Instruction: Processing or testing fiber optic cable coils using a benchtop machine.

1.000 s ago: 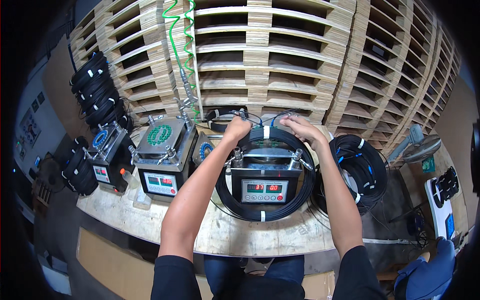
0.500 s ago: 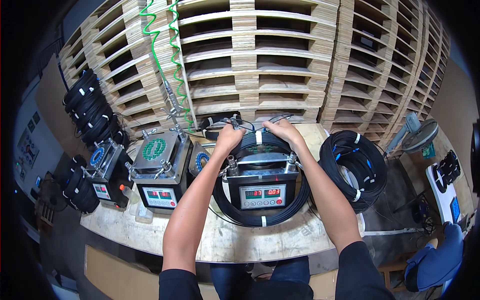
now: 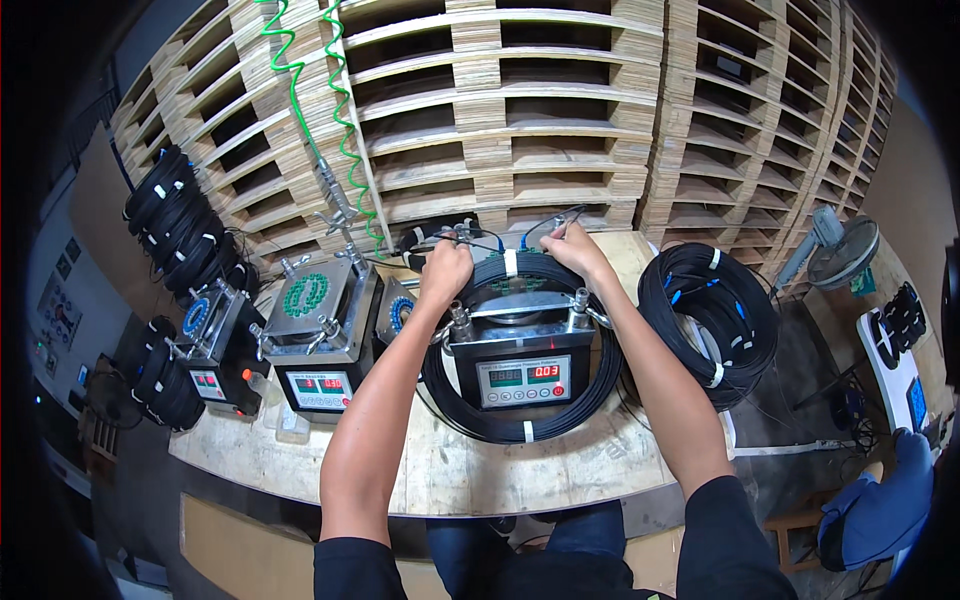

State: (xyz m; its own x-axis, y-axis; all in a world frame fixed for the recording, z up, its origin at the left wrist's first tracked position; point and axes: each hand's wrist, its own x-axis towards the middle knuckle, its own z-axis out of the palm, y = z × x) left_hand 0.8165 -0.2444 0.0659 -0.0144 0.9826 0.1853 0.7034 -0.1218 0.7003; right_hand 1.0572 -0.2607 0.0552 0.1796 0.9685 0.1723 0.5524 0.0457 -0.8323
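A coil of black cable (image 3: 470, 425), bound with white ties, hangs around the middle-right polishing machine (image 3: 500, 345), which has a lit red digit display. Behind its top, my left hand (image 3: 447, 270) is closed on a thin black cable end at the coil's upper left. My right hand (image 3: 576, 250) pinches another thin cable end at the upper right. Two small blue connectors (image 3: 501, 246) show between the hands, near the coil's top white tie (image 3: 511, 263). Both sets of fingertips are partly hidden by the hands.
To the left stand two more polishing machines (image 3: 315, 345) with green and blue ring tops. A small bottle with an orange cap (image 3: 254, 380) is between them. At right sit more black coils (image 3: 690, 370) and a fan (image 3: 842, 255). A person's blue sleeve (image 3: 885, 510) shows at lower right. Wooden pallets (image 3: 480, 120) are stacked behind.
My hands have drawn slightly apart, the left one moving left, and my right fingers have curled in. The left digits on the middle-right machine's display have gone dark. The view has shifted a little.
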